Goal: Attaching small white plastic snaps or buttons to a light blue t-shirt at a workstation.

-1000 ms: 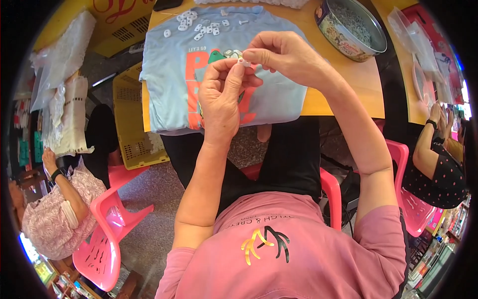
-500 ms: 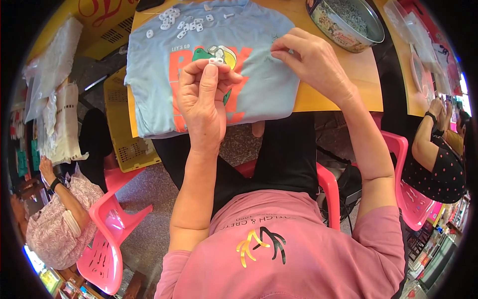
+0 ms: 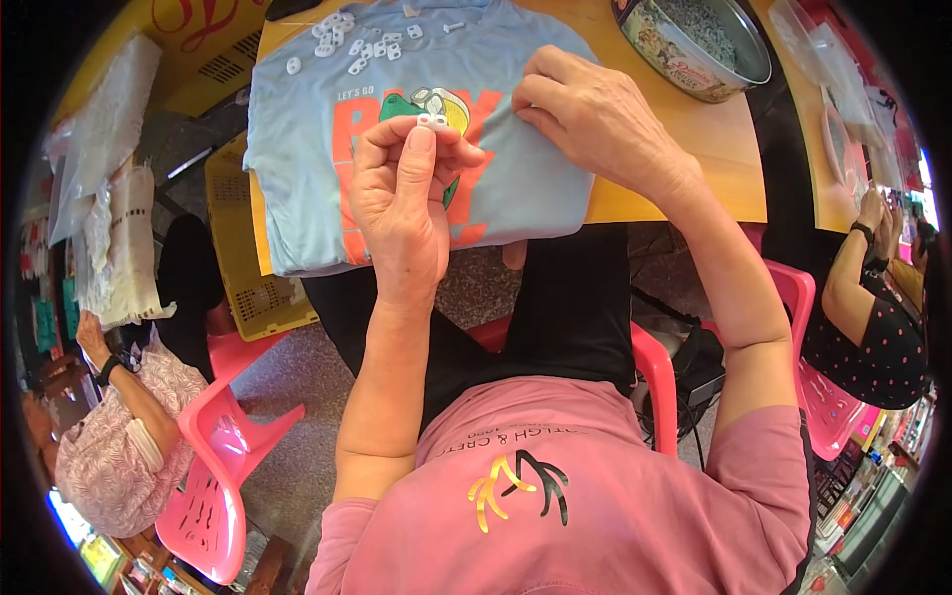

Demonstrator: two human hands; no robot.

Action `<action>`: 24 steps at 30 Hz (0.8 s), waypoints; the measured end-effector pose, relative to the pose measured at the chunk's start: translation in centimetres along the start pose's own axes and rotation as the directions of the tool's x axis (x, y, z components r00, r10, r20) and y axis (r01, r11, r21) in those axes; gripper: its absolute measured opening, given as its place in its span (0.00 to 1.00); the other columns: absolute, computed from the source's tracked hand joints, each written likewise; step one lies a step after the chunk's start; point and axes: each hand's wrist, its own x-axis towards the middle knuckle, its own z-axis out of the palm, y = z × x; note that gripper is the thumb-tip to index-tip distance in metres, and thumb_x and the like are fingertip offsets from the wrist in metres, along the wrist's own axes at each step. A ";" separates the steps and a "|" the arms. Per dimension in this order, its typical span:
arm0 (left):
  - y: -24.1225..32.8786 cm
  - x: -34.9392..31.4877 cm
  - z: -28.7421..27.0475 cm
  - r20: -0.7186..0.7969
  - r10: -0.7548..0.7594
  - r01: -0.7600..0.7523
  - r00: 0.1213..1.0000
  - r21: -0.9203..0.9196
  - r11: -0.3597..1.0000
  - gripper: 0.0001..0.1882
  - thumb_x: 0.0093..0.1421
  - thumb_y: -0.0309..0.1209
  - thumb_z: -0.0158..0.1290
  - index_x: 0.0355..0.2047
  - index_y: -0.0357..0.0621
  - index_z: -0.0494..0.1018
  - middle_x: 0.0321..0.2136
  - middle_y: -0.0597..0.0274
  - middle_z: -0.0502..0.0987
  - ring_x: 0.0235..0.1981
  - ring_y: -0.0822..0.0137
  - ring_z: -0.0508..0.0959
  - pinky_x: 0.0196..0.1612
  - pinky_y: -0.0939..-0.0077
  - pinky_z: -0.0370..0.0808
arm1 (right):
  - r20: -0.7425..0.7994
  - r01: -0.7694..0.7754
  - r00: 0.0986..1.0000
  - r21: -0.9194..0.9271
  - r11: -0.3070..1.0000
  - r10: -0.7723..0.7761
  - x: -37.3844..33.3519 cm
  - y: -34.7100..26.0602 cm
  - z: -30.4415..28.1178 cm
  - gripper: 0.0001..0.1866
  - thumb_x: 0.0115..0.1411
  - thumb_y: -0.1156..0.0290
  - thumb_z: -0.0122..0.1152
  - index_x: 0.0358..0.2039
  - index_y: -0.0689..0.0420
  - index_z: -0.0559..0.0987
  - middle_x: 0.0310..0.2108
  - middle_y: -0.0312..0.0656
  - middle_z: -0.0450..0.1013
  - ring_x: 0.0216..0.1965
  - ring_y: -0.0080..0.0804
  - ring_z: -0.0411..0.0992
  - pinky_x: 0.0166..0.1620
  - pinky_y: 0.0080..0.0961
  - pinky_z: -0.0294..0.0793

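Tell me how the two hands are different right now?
The left hand is lifted off the blue shirt, pinching a small white clip in its fingertips; the right hand holds nothing and presses flat on the shirt. The left hand shows its back upright; the right hand lies low. Both are bare.

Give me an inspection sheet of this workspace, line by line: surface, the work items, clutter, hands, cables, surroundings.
Surface: orange wooden table, partly covered.
Job's things: light-blue printed T-shirt lying flat; small white plastic piece.
Clutter: loose white plastic pieces on the shirt; round metal tin holding small pieces.
Hands: left hand pinches the white piece in its fingers; right hand presses the shirt.
Cables: nothing seen.
Surroundings: pink plastic chairs, yellow crate, other people seated on both sides.
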 end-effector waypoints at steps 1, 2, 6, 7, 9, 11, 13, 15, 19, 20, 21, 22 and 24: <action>0.0 0.0 0.0 -0.003 -0.002 0.002 1.000 -0.002 1.000 0.06 0.69 0.27 0.48 0.43 0.38 0.67 0.34 0.55 0.78 0.33 0.62 0.82 0.42 0.67 0.80 | 0.000 0.001 1.000 0.000 1.000 -0.001 0.2 0.2 0.1 0.07 0.56 0.72 0.64 0.35 0.57 0.79 0.35 0.42 0.71 0.34 0.44 0.73 0.37 0.35 0.73; 0.0 0.0 0.0 -0.006 -0.003 0.003 1.000 -0.004 1.000 0.06 0.69 0.27 0.48 0.43 0.38 0.67 0.34 0.56 0.78 0.33 0.63 0.82 0.42 0.67 0.80 | -0.032 -0.001 0.999 0.053 0.999 0.002 0.5 0.3 0.1 0.08 0.57 0.71 0.64 0.37 0.58 0.78 0.34 0.39 0.72 0.32 0.40 0.73 0.36 0.32 0.73; 0.0 -0.1 0.0 0.000 0.004 -0.004 1.000 0.014 1.000 0.06 0.69 0.27 0.48 0.43 0.38 0.67 0.34 0.56 0.78 0.32 0.63 0.82 0.42 0.69 0.80 | 0.080 -0.352 0.927 0.525 0.775 0.367 1.2 0.7 -0.6 0.11 0.63 0.68 0.62 0.41 0.61 0.78 0.31 0.33 0.73 0.28 0.24 0.71 0.34 0.22 0.71; 0.0 -0.1 0.1 0.008 -0.005 0.005 1.000 0.030 1.000 0.06 0.69 0.26 0.48 0.43 0.38 0.67 0.34 0.56 0.78 0.32 0.64 0.81 0.41 0.70 0.80 | 0.080 -0.350 0.928 0.524 0.777 0.364 1.2 0.9 -0.9 0.11 0.63 0.68 0.62 0.41 0.61 0.78 0.31 0.33 0.73 0.28 0.24 0.71 0.34 0.22 0.71; -0.1 -0.1 0.1 0.013 -0.010 0.010 1.000 0.045 0.999 0.05 0.69 0.26 0.48 0.43 0.38 0.68 0.34 0.57 0.78 0.32 0.65 0.81 0.41 0.71 0.79 | 0.197 -0.429 0.835 0.818 0.383 0.514 1.3 1.1 -1.3 0.13 0.65 0.66 0.61 0.45 0.62 0.79 0.29 0.31 0.72 0.28 0.16 0.68 0.34 0.16 0.69; -0.2 -0.1 0.1 0.033 -0.009 0.005 0.999 0.118 0.993 0.05 0.69 0.26 0.49 0.42 0.39 0.69 0.34 0.58 0.78 0.32 0.68 0.81 0.40 0.74 0.79 | 0.269 -0.469 0.776 0.851 0.236 0.571 1.1 0.8 -1.2 0.15 0.66 0.67 0.60 0.48 0.63 0.78 0.31 0.33 0.73 0.29 0.16 0.69 0.36 0.17 0.71; -0.1 -0.2 0.3 0.031 -0.011 0.006 0.999 0.139 0.990 0.05 0.69 0.27 0.49 0.42 0.39 0.69 0.34 0.59 0.78 0.32 0.68 0.81 0.40 0.75 0.78 | 0.338 -0.357 0.816 0.933 -0.051 0.469 0.8 0.8 -0.7 0.15 0.67 0.68 0.58 0.49 0.64 0.78 0.33 0.33 0.73 0.30 0.16 0.69 0.37 0.18 0.73; 0.0 -0.2 0.4 0.026 -0.014 0.010 1.000 0.162 0.987 0.06 0.69 0.28 0.50 0.42 0.39 0.69 0.34 0.59 0.78 0.32 0.69 0.81 0.39 0.76 0.78 | 0.376 -0.355 0.810 0.925 -0.134 0.449 0.7 0.3 -0.4 0.14 0.67 0.68 0.57 0.48 0.64 0.78 0.34 0.34 0.73 0.30 0.16 0.69 0.37 0.19 0.74; 0.2 -0.3 0.5 0.015 -0.044 0.041 0.999 0.167 0.985 0.07 0.68 0.29 0.51 0.42 0.39 0.70 0.34 0.60 0.79 0.32 0.70 0.81 0.38 0.78 0.77 | 0.451 -0.359 0.803 0.887 -0.289 0.388 0.7 -1.5 -0.1 0.13 0.68 0.68 0.56 0.48 0.63 0.78 0.35 0.35 0.75 0.30 0.17 0.70 0.37 0.20 0.74; 0.2 -0.3 0.5 0.016 -0.053 0.049 0.998 0.182 0.982 0.08 0.68 0.30 0.52 0.42 0.39 0.70 0.34 0.60 0.79 0.32 0.71 0.81 0.38 0.78 0.77 | 0.462 -0.368 0.796 0.883 -0.293 0.392 0.7 -1.8 0.0 0.12 0.68 0.67 0.57 0.45 0.62 0.78 0.35 0.35 0.75 0.30 0.17 0.70 0.37 0.19 0.74; 0.2 -0.3 0.5 0.011 -0.050 0.047 0.999 0.182 0.982 0.08 0.68 0.30 0.52 0.42 0.39 0.70 0.34 0.60 0.79 0.32 0.71 0.81 0.38 0.78 0.77 | 0.464 -0.371 0.797 0.881 -0.294 0.387 0.7 -2.2 0.2 0.12 0.68 0.67 0.57 0.45 0.62 0.78 0.35 0.35 0.75 0.30 0.17 0.70 0.37 0.19 0.74; 0.1 -0.2 0.4 0.021 -0.048 0.043 0.999 0.183 0.982 0.08 0.68 0.30 0.52 0.42 0.38 0.70 0.34 0.59 0.79 0.32 0.71 0.81 0.38 0.78 0.77 | 0.445 -0.379 0.803 0.895 -0.236 0.396 0.7 -2.6 0.4 0.11 0.68 0.67 0.57 0.43 0.61 0.78 0.35 0.35 0.75 0.30 0.17 0.70 0.37 0.19 0.74; 0.1 -0.3 0.3 0.025 -0.043 0.037 0.999 0.183 0.982 0.08 0.68 0.30 0.52 0.42 0.38 0.70 0.34 0.59 0.79 0.32 0.71 0.81 0.38 0.79 0.77 | 0.405 -0.398 0.808 0.911 -0.109 0.428 0.8 -3.7 0.5 0.10 0.67 0.65 0.58 0.39 0.59 0.78 0.33 0.33 0.75 0.30 0.18 0.70 0.36 0.18 0.73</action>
